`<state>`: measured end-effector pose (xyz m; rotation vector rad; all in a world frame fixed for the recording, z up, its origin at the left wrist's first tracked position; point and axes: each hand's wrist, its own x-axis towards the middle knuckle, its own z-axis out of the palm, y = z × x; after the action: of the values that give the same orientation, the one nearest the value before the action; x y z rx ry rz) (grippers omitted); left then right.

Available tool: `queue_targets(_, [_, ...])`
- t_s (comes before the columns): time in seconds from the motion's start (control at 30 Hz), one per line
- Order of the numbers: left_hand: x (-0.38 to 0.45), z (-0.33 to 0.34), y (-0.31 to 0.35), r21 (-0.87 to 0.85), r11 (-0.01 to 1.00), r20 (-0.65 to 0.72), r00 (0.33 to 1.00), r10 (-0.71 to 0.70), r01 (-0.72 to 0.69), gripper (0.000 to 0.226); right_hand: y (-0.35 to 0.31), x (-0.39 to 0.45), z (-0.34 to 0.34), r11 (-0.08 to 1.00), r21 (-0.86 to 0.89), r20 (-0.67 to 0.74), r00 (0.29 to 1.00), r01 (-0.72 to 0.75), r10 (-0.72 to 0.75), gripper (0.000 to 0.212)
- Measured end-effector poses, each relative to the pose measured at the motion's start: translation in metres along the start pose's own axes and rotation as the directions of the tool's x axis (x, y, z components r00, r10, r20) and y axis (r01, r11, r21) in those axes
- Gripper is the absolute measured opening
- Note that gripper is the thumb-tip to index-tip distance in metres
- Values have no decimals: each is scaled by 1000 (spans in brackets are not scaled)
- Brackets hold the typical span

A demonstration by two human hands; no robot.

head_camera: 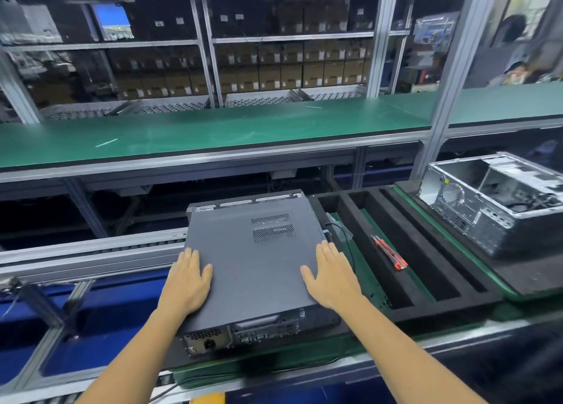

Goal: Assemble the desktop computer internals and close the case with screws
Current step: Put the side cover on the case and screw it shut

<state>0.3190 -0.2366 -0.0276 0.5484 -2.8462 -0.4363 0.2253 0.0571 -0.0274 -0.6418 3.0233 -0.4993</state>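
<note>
At the left of the line runs a roller track with blue panels under it. Next to it, on the left end of a black foam tray, lies the computer case on its side — its dark side panel on top, the vent grid toward the far right corner, the back ports facing the person at the near edge.

The left hand lies flat on the panel's left edge, fingers straight and spread, grasping nothing. The right hand lies flat near the panel's right edge, fingers straight as well, thumb out toward the middle — pressing, not gripping.

Just right of the case a black cable loops over the tray's edge. Farther right, on one of the tray's foam ridges, lies a red and black utility knife, well apart from the hands. At the right end of the line stands a second case, open on top, bare metal inside showing. Behind everything runs a long green bench, and behind that, shelves of brown boxes.
</note>
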Motion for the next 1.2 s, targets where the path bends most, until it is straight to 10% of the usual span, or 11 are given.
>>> queue_targets(0.3, [-2,1,-5,-66,960,-11,962,-274,273,51,0,-3,-3,997,-6,90,993,82,-81,77])
queue_targets(1.2, [-38,2,6,176,982,-24,997,-69,72,49,6,-34,-3,977,-136,93,984,162,-151,81])
